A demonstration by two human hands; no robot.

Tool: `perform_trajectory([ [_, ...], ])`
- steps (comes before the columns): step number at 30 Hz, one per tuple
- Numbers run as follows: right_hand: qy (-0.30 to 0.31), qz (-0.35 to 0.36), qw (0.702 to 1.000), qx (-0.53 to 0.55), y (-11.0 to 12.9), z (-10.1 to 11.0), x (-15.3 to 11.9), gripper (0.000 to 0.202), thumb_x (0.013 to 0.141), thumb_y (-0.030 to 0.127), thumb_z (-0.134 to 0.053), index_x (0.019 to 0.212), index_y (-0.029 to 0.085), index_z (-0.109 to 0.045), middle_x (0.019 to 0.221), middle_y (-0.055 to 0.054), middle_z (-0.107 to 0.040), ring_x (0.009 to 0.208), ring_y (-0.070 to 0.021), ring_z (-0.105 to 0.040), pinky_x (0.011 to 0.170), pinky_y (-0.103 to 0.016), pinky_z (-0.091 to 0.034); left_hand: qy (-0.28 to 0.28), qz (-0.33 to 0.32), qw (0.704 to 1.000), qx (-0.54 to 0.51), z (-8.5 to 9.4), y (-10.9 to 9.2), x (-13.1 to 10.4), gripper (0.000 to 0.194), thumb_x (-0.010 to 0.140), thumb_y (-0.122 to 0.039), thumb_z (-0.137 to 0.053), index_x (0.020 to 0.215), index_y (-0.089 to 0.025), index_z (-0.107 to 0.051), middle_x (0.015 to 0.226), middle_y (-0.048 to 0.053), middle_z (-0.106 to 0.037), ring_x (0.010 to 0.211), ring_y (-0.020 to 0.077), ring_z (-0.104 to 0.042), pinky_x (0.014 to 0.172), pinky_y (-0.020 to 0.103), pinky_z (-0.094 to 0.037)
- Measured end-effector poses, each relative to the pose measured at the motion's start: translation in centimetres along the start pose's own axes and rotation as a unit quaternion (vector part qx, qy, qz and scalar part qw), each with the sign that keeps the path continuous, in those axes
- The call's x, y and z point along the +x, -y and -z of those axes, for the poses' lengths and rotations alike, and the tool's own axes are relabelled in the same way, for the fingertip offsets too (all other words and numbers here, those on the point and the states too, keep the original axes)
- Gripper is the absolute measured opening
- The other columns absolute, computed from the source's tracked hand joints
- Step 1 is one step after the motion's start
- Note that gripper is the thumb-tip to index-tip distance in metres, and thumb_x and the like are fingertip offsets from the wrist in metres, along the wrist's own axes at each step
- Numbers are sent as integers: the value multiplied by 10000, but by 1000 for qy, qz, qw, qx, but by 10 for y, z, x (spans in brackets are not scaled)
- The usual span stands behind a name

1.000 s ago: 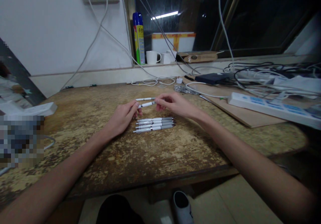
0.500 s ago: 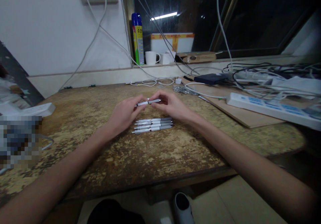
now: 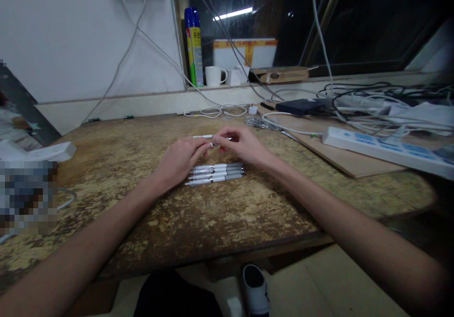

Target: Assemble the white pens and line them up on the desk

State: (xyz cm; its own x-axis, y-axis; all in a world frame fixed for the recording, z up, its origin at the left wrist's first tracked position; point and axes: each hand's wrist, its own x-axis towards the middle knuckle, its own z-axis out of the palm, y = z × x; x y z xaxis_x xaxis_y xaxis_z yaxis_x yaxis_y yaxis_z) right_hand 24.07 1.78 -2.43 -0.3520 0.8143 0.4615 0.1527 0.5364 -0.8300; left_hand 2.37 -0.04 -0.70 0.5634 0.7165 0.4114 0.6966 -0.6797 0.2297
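My left hand [image 3: 180, 158] and my right hand [image 3: 241, 144] meet over the middle of the table, fingertips nearly touching. Both are closed in a pinch on a white and grey pen [image 3: 213, 144], mostly covered by my fingers. Whether it is in one piece or parted I cannot tell. Just below my hands several white and grey pens [image 3: 217, 174] lie side by side on the worn wooden table [image 3: 213, 217], their grey ends to the right. Behind my fingers shows a further slim white piece [image 3: 202, 136], partly hidden by my right hand.
On the right a white power strip [image 3: 383, 149] rests on a brown board [image 3: 340, 158], among tangled cables [image 3: 376, 94]. A clear bag [image 3: 260, 122] lies behind my hands. A spray can [image 3: 193, 47] and a white mug [image 3: 214, 76] stand on the sill.
The pen held level between both hands has turned and slid down among my fingers, so less of it shows. A white piece behind my hands has come into sight. My view has tipped slightly.
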Motion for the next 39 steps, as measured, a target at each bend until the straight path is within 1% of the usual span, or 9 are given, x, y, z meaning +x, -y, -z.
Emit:
perform_trajectory([
  [3,-3,1,1000,-14,3,0,-1,259,880,448,-720,888,189,-721,878,-68,-730,793,-194,-664,779,-380,-543,5,24,1000,0,1,-1,-2,423,1080,-397,-339,896,-216,-674,851,40,-717,792,205,-631,734,322,-409],
  [6,-16,28,999,-16,8,0,0,212,828,375,-769,918,195,-701,972,-63,-728,908,-208,-677,872,-392,-544,5,43,999,-20,2,-3,-2,430,1080,-391,-329,868,-207,-655,751,25,-679,689,185,-597,675,308,-381],
  [14,17,43,999,9,16,1,-1,194,803,252,-760,930,216,-618,1000,-39,-684,960,-202,-655,910,-389,-525,26,26,994,-99,2,3,-3,450,1074,-396,-336,785,-190,-613,704,15,-634,668,169,-568,670,297,-383],
  [19,20,32,999,-21,17,-2,-3,227,857,384,-733,988,221,-645,1028,-47,-698,928,-198,-634,818,-348,-511,13,32,993,-110,1,2,-7,444,1075,-405,-349,799,-195,-626,748,22,-665,680,164,-578,704,305,-406],
  [22,17,5,997,-76,13,-4,-5,324,947,514,-614,930,200,-690,877,-46,-699,768,-172,-602,684,-313,-461,9,36,994,-102,1,0,-9,440,1073,-409,-359,815,-196,-645,758,25,-680,695,171,-592,708,307,-410],
  [25,24,-3,994,-109,10,-3,-6,371,956,534,-602,897,188,-720,769,-32,-679,672,-156,-563,623,-307,-415,15,34,994,-99,2,0,-9,442,1074,-407,-355,830,-196,-658,762,23,-685,696,173,-595,695,305,-406],
  [30,-2,45,995,-92,8,4,-2,224,888,402,-725,961,191,-748,910,-51,-728,782,-182,-624,722,-341,-474,21,52,990,-130,1,4,-8,464,1079,-436,-335,964,-185,-708,747,18,-674,665,166,-583,670,298,-411],
  [34,-46,37,996,-61,11,7,-2,216,848,397,-766,942,204,-742,981,-68,-735,876,-218,-658,823,-395,-525,25,55,987,-148,3,7,-10,477,1077,-443,-333,1053,-181,-732,764,25,-680,686,171,-595,691,305,-432],
  [39,-29,14,999,-31,13,6,-3,221,862,399,-742,972,207,-744,997,-59,-732,897,-208,-652,839,-391,-526,-1,35,979,-203,1,7,-12,372,1050,-381,-431,1275,-203,-668,1006,62,-749,895,198,-665,811,329,-492],
])
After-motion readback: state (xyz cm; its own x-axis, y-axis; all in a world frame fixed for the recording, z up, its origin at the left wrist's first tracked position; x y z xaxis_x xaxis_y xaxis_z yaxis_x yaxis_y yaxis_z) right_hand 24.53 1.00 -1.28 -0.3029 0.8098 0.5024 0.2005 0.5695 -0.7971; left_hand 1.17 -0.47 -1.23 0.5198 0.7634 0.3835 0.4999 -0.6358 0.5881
